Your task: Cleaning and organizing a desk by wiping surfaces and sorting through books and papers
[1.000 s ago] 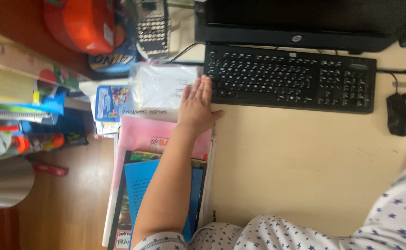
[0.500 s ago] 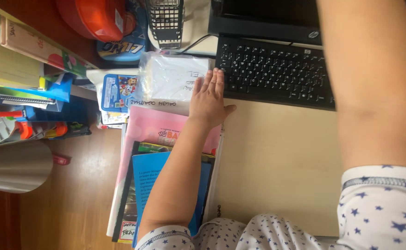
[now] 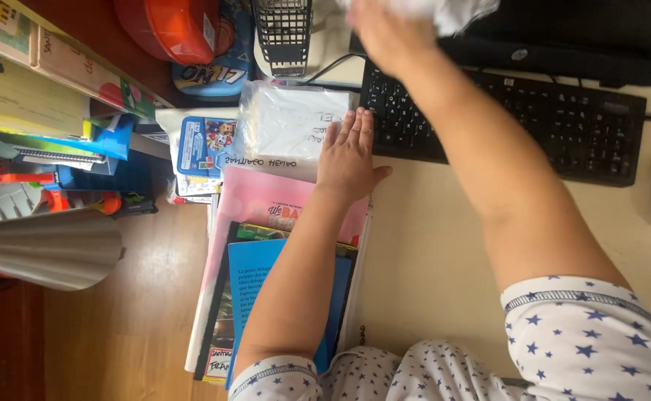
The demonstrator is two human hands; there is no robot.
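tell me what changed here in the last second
The right hand, out of view before, has reached up over the keyboard to the monitor, closed on a white cloth. The left hand stays flat beside the plastic bag; the books are unmoved.

A pale cream desk [image 3: 444, 245] stands over a warm brown wooden floor [image 3: 132, 327], in soft, even light.
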